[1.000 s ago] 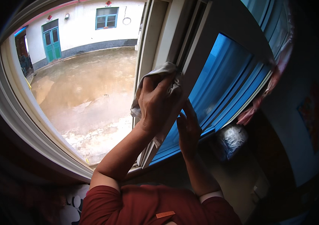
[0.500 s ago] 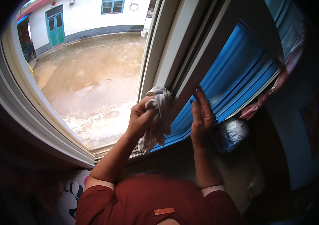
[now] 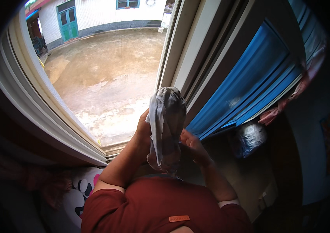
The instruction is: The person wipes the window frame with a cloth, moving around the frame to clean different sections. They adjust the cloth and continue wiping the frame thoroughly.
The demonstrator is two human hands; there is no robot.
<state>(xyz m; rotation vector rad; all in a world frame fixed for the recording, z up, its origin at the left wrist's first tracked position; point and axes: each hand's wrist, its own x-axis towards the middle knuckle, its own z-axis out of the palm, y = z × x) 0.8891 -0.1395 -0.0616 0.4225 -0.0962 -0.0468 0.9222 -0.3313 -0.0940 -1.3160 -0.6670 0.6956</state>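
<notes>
A crumpled grey-white cloth (image 3: 167,128) hangs upright in front of my chest, its rounded top near the window frame's post. My left hand (image 3: 144,125) holds it from the left; the cloth covers most of those fingers. Just to the cloth's right is my right hand (image 3: 194,146), slightly blurred, with its fingers stretched toward the cloth's edge. Whether its fingertips touch the cloth is hidden. Behind the cloth rises the pale window frame (image 3: 196,46), and to its right is a sash with a blue pane (image 3: 246,73).
The window opening at left looks onto a wet yard (image 3: 106,70) and a white building with a green door (image 3: 68,24). Pink fabric (image 3: 275,112) hangs at right above a shiny plastic-wrapped bundle (image 3: 251,136). A patterned white cover (image 3: 73,200) lies at lower left.
My left hand has drawn the cloth off the frame, and it now hangs over that hand. My right hand has left the blue-paned sash and come down beside the cloth. The view has shifted slightly.
</notes>
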